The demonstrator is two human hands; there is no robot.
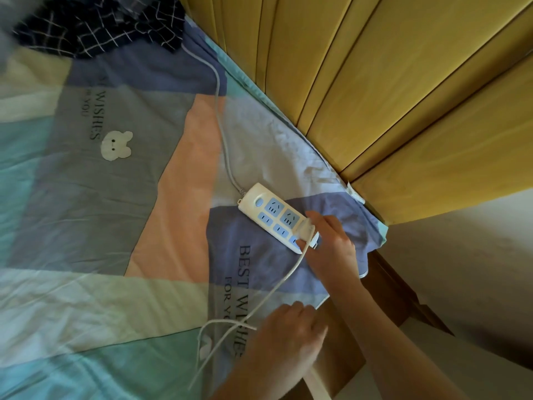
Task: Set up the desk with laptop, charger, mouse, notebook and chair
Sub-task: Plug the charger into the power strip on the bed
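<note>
Where the patchwork bedsheet meets the yellow panelled headboard, a white power strip with blue sockets lies flat on the bed, its grey cord running away up the sheet toward a dark checked cloth bunched at the top left. Head view: the right hand sits at the near end of the strip, fingers closed round a white charger plug that is pressed against the last socket; whether the pins are fully seated cannot be told. From the plug a white charger cable trails down across the sheet toward the lower edge, looping and crossing itself just beside the left hand. The left hand rests palm down near the bed's edge, fingers loosely curled over the cable; whether it actually grips the cable cannot be told. A white strap-like piece shows under that wrist. The sheet carries a bear patch and printed lettering. Beyond the bed corner, brown wooden furniture and a pale wall are in view.
</note>
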